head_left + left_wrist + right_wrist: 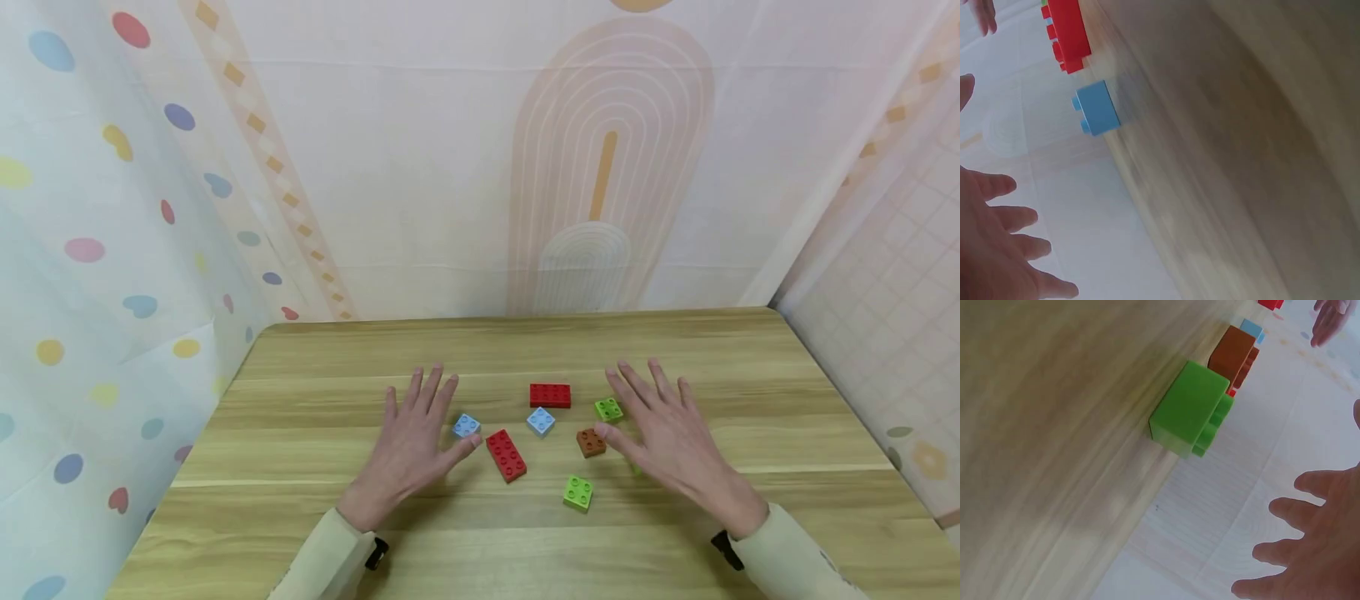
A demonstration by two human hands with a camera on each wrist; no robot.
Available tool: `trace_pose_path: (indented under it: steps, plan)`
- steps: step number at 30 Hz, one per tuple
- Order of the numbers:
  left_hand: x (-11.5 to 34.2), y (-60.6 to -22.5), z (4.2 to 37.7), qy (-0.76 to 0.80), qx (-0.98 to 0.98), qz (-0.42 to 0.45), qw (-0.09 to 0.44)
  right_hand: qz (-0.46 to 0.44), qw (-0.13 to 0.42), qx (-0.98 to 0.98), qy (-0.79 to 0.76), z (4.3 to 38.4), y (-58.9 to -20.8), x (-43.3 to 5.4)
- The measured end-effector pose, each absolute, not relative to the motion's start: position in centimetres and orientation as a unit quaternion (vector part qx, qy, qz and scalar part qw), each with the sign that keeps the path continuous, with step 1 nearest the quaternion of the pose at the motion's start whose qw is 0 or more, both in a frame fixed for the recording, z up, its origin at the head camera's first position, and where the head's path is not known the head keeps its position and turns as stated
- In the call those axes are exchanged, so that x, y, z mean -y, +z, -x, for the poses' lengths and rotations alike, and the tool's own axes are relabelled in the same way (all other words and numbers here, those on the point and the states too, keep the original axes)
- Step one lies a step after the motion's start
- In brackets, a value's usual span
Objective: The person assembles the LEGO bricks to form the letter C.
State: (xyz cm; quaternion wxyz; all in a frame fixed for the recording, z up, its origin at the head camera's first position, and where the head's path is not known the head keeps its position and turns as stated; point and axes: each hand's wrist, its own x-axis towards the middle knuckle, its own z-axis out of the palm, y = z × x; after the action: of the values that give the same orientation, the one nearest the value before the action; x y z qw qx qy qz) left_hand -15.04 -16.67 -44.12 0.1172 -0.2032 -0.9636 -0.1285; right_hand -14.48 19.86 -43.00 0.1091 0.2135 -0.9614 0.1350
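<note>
Head view: bright, diffuse light is spreading evenly over the tabletop (322,358) and pale curtain (420,167); soft shadows are falling beneath the hands (411,450). Left wrist view: the wood is looking dimmer, darkest at upper right, its grain blurring; a faint bluish reflection is showing beside the blue block (1098,109). Right wrist view: grain is blurring likewise; the curtain is appearing washed-out, hazy.

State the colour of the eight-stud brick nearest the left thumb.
Red: that eight-stud brick, best seen in the head view.
</note>
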Motion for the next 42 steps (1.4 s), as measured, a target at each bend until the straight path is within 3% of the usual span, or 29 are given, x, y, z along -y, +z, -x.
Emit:
trace_pose_path:
  steps: [31, 42]
  plan:
    - [14.9, -44.6, 16.1, -0.115, 0.917, 0.379, 0.045, -0.267, 0.112, 0.949, 0.124, 12.2, -44.1, -18.1]
    - [14.3, -45.1, 16.9, -0.092, 0.903, 0.420, -0.009, -0.277, 0.112, 0.948, 0.112, 11.7, -44.2, -18.0]
